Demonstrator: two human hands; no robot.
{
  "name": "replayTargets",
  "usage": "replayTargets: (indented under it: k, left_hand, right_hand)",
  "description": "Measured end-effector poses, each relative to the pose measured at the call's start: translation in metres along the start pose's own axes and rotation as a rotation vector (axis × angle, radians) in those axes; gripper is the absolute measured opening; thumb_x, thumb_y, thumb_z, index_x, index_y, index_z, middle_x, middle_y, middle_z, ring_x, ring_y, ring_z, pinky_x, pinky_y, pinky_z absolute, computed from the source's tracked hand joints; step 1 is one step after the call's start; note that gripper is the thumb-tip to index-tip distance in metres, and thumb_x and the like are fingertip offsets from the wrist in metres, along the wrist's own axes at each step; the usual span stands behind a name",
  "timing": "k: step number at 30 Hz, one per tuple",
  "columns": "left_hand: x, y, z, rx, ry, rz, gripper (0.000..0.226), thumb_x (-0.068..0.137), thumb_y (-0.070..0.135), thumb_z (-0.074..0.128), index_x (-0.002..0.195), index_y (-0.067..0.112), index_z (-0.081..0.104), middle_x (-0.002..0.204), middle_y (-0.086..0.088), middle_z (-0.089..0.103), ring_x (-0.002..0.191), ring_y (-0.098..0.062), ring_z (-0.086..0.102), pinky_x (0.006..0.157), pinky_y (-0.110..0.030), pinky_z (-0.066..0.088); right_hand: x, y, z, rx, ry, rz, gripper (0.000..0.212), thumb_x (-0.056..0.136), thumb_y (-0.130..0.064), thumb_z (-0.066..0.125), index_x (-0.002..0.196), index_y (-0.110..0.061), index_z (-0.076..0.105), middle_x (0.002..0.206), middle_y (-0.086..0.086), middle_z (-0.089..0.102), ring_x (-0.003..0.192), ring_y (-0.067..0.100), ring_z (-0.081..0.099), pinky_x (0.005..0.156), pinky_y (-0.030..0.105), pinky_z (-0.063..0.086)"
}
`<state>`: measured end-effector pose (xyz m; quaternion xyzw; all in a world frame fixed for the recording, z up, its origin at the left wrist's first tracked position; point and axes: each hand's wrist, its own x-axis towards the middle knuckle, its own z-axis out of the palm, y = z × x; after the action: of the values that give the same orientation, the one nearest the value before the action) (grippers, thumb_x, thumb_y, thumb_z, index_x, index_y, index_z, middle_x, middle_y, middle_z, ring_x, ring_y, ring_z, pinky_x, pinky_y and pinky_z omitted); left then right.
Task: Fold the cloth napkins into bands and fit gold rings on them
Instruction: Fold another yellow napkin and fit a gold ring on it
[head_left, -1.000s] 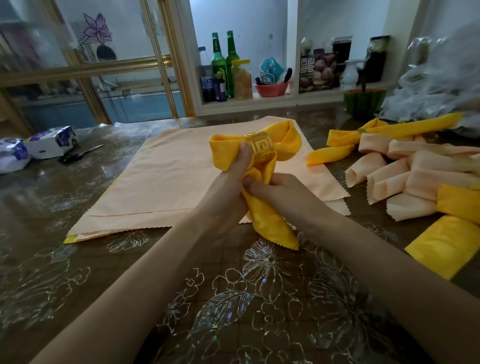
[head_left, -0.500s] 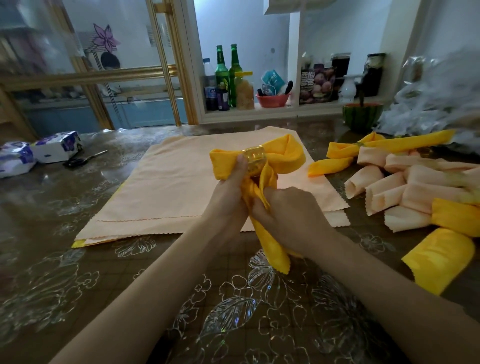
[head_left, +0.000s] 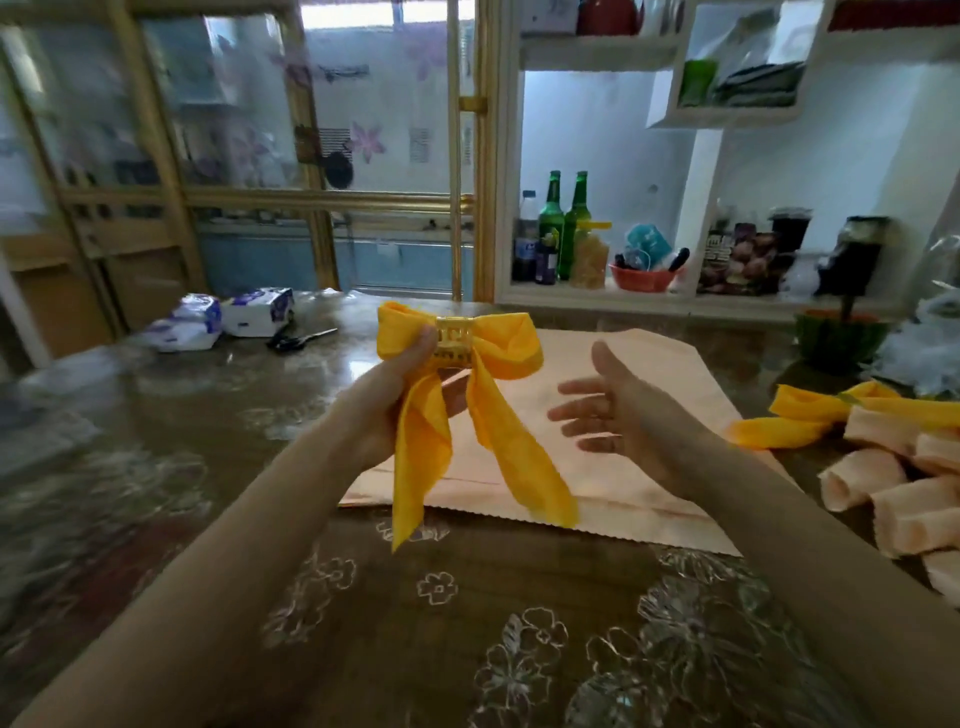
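the left grip holds a yellow napkin, bow-shaped with a gold ring round its middle and two tails hanging, above the tabletop, while the right grip hovers beside it, fingers spread, over a flat peach cloth.

Both forearms show bare right down to the near frame edge; the left hand and right hand are likewise bare, fingers slender.

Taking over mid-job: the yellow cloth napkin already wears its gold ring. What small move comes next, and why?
Probably lay the yellow cloth napkin with the rolled peach napkins at right: the gold ring sits centred, the left hand alone grips it, the right hand is open.
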<state>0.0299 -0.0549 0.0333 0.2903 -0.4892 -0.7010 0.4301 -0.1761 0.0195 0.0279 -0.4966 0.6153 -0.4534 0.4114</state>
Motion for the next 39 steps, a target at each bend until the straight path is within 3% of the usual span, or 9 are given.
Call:
replayTargets:
  k: [6,10,15,21,23,26,31,35,39]
  left_hand:
    - [-0.018,0.021,-0.079,0.156,0.151,-0.041,0.027,0.093,0.035,0.048,0.096,0.014,0.064,0.078,-0.005,0.073,0.065,-0.017,0.071,0.051,-0.026,0.056]
    - [-0.013,0.022,-0.132,0.269,0.388,-0.211,0.038,0.088,0.043,0.056,0.08,0.006,0.063,0.064,-0.01,0.067,0.052,-0.018,0.063,0.052,-0.026,0.053]
    - [-0.004,0.021,-0.197,0.311,0.546,-0.294,0.047,0.076,0.037,0.071,0.101,-0.003,0.066,0.092,-0.019,0.07,0.078,-0.029,0.068,0.08,-0.043,0.055]
    - [0.04,0.028,-0.223,0.448,0.729,-0.165,0.019,0.085,0.019,0.068,0.093,0.003,0.061,0.084,-0.013,0.065,0.06,-0.017,0.066,0.053,-0.028,0.053]
    - [0.059,0.031,-0.226,0.545,0.735,-0.132,0.015,0.085,0.022,0.067,0.085,0.009,0.059,0.088,-0.01,0.065,0.074,-0.019,0.067,0.067,-0.03,0.054]
    - [0.085,0.029,-0.234,0.741,0.77,-0.125,0.032,0.086,0.034,0.065,0.104,0.008,0.063,0.112,-0.011,0.064,0.105,-0.027,0.058,0.095,-0.039,0.046]
    - [0.09,0.028,-0.239,1.497,0.721,-0.349,0.073,0.092,0.063,0.028,0.118,0.002,0.058,0.132,-0.022,0.047,0.126,-0.034,0.038,0.104,-0.042,0.03]
    - [0.069,0.024,-0.264,1.639,0.661,-0.54,0.076,0.089,0.068,0.017,0.104,0.009,0.063,0.116,-0.017,0.061,0.114,-0.035,0.049,0.104,-0.047,0.031]
    - [0.021,0.02,-0.247,1.716,0.676,-0.575,0.062,0.094,0.058,0.03,0.126,0.009,0.048,0.134,-0.013,0.048,0.129,-0.033,0.037,0.11,-0.049,0.026]
  right_hand:
    - [0.041,-0.017,0.133,0.139,-0.311,0.049,0.034,0.089,-0.04,0.058,0.115,-0.018,0.053,0.109,0.005,0.061,0.095,0.019,0.059,0.076,0.032,0.049]
    - [0.059,-0.012,0.198,0.271,-0.168,0.054,0.03,0.086,-0.022,0.067,0.113,-0.012,0.06,0.107,0.009,0.064,0.081,0.017,0.06,0.061,0.027,0.05]
    - [0.088,-0.007,0.264,-0.195,0.088,-0.069,0.028,0.086,-0.029,0.063,0.103,-0.007,0.065,0.11,0.014,0.066,0.105,0.03,0.059,0.074,0.029,0.042]
    - [0.117,-0.004,0.29,-0.241,0.154,-0.181,0.037,0.092,-0.005,0.049,0.128,-0.006,0.042,0.129,0.014,0.046,0.118,0.027,0.046,0.094,0.03,0.038]
    - [0.121,0.001,0.292,-0.342,0.109,-0.225,0.033,0.093,-0.002,0.043,0.125,-0.007,0.049,0.129,0.012,0.041,0.118,0.025,0.043,0.096,0.026,0.035]
    - [0.124,0.004,0.297,-0.46,0.036,-0.309,0.033,0.092,-0.005,0.043,0.124,-0.008,0.053,0.129,0.009,0.041,0.12,0.024,0.042,0.098,0.026,0.034]
    - [0.125,0.005,0.296,-0.644,-0.022,-0.375,0.031,0.093,-0.017,0.044,0.121,-0.01,0.057,0.128,0.009,0.044,0.12,0.026,0.037,0.097,0.031,0.035]
    - [0.121,0.005,0.294,-0.656,-0.016,-0.393,0.03,0.093,-0.016,0.043,0.118,-0.008,0.058,0.126,0.01,0.047,0.119,0.026,0.04,0.096,0.031,0.036]
    - [0.117,-0.003,0.291,-0.543,-0.026,-0.401,0.028,0.093,-0.01,0.045,0.113,-0.007,0.063,0.12,0.011,0.053,0.115,0.025,0.046,0.094,0.031,0.04]
